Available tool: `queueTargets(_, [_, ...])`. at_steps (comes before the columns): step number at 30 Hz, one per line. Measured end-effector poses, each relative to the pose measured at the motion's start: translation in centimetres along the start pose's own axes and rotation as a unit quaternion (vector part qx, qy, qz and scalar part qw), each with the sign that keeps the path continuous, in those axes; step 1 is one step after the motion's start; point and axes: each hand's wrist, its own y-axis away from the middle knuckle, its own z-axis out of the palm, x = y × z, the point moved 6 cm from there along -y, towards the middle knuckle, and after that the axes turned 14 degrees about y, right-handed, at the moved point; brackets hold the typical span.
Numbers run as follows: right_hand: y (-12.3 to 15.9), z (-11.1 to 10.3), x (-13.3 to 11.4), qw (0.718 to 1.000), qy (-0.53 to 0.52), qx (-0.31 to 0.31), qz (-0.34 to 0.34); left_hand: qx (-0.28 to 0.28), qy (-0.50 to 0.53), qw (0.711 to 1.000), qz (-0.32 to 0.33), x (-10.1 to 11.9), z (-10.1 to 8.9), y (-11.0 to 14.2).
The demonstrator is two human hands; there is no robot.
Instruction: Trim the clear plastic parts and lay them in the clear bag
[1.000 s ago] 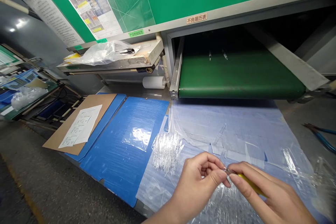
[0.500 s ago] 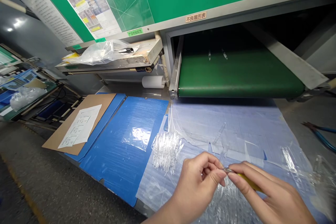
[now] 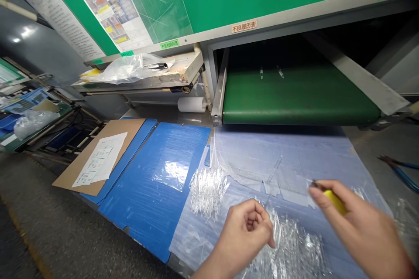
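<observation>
Nearest, at 6 o'clock, a heap of clear plastic tubes [image 3: 288, 244] lies just beside the left hand [image 3: 247, 237]. That hand is curled shut with nothing showing in it, though its fingers could hide something small. At 4 o'clock the right hand [image 3: 358, 222] clenches a yellow-handled tool [image 3: 334, 202], its small dark tip pointing toward 10 o'clock. The hands stand well apart, with no tube visible between them. At 11 o'clock a bundle of clear tubes [image 3: 207, 192] rests on a translucent plastic sheet [image 3: 294, 161]. Beyond, a blue corrugated board [image 3: 153, 192] lies at 10 o'clock, and blue-handled pliers [image 3: 399, 168] at 3 o'clock. At 12 o'clock, two small clear tubes [image 3: 261, 72] sit on a green conveyor belt [image 3: 294, 96].
</observation>
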Motion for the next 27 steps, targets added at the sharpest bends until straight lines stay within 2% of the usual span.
queueTargets(2, [-0.8,1.8,-0.3,0.997,0.048,-0.049,-0.031,0.031,-0.034,0.999,0.014,-0.5,-1.4,-0.8])
queueTargets(4, [-1.9,4.1,-0.1,0.987,0.109,-0.085,-0.079,0.077,-0.111,0.99,0.036,-0.8,-3.7,-1.6])
queueTargets(5, [-2.5,5.2,0.1,0.979,0.15,-0.096,-0.103,0.122,-0.172,0.976,0.06,-0.7,-5.4,-1.9])
queueTargets(6, [-3.2,6.4,0.4,0.966,0.191,-0.11,-0.134,0.177,-0.252,0.947,0.09,-0.3,-7.1,-2.0])
queueTargets(9, [-5.0,9.3,0.5,0.936,0.242,-0.137,-0.216,0.265,-0.327,0.899,0.121,0.2,-11.8,-2.6])
queueTargets(11, [-5.9,10.4,-0.1,0.926,0.237,-0.149,-0.254,0.293,-0.363,0.874,0.133,0.5,-13.8,-3.1])
queueTargets(14, [-6.6,11.6,-1.2,0.911,0.229,-0.168,-0.298,0.3,-0.395,0.857,0.137,0.6,-15.1,-3.5])
queueTargets(17, [-6.8,11.9,-1.6,0.908,0.21,-0.178,-0.314,0.306,-0.405,0.849,0.146,0.7,-14.6,-3.3])
queueTargets(20, [-6.8,11.2,-1.3,0.919,0.174,-0.183,-0.302,0.293,-0.4,0.853,0.165,0.8,-12.4,-3.0])
queueTargets(23, [-6.9,9.4,-1.2,0.945,0.125,-0.171,-0.247,0.217,-0.372,0.888,0.161,0.2,-8.8,-3.5])
queueTargets(24, [-6.9,8.7,-1.3,0.956,0.103,-0.165,-0.221,0.167,-0.331,0.915,0.158,-0.1,-7.4,-3.9])
queueTargets(27, [-6.3,6.2,-2.5,0.975,0.035,-0.156,-0.153,0.106,-0.244,0.946,0.187,0.2,-3.8,-4.5])
